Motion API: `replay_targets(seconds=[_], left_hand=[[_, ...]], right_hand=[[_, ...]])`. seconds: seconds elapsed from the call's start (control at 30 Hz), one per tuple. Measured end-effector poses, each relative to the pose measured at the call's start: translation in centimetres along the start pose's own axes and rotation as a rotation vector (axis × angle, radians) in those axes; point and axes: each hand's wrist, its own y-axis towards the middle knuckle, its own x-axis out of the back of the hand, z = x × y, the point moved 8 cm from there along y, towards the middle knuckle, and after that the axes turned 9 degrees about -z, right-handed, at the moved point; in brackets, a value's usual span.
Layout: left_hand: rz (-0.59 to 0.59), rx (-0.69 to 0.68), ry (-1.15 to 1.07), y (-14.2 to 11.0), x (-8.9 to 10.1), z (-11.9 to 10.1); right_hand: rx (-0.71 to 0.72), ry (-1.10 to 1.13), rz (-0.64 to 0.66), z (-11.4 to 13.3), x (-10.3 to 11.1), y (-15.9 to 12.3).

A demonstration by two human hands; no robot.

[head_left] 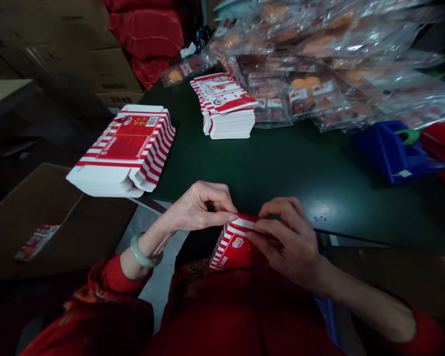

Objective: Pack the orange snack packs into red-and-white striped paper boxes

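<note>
Just off the table's front edge, my left hand (202, 207) and my right hand (289, 242) both pinch the top of a red-and-white striped cardboard carton (232, 244). The carton stands partly formed and tilted against my red clothing, and my fingers hide its upper flaps. A pale green bangle (145, 249) circles my left wrist. On the table to the left lies a stack of flattened striped cartons (124, 151). A second stack of printed cartons (224, 106) sits farther back, beyond my hands.
The dark green table (282, 163) holds a heap of clear bags of orange pastries (319, 64) at the back right. A blue tape dispenser (391, 151) stands at the right beside red items. Brown cardboard boxes (48, 222) and red sacks (144, 34) sit left and behind.
</note>
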Motion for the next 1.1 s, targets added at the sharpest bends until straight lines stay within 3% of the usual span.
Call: replay_targets(seconds=[0.13,0.33,0.7,0.83,0.9,1.0,1.1], left_hand=[[0.043,0.016,0.083,0.6,-0.1,-0.3],[0.142,-0.029,0.182,0.8,-0.8,-1.2],[0.066,-0.271,0.288,-1.4,-0.8,-2.6],[0.068,-0.274,0.292,-3.0,-1.2,-2.4],[-0.008,-0.305,0.281,-3.8,-1.3,-2.0],[-0.25,-0.352,0.244,-4.6,-0.5,-1.1],[-0.355,-0.305,0.159,-4.5,-0.1,0.1]], right_hand=[[-0.062,-0.047,0.077,0.1,-0.7,-0.4],[-0.206,0.077,0.188,-0.1,-1.8,-0.2],[-0.242,0.18,0.108,-0.3,-2.4,-0.1],[-0.154,0.158,0.107,0.6,-2.6,-0.4],[-0.105,0.12,0.109,1.2,-2.9,-0.4],[-0.042,0.109,0.125,1.5,-2.9,-0.4],[-0.084,0.046,0.063,-0.5,-1.3,-0.8]])
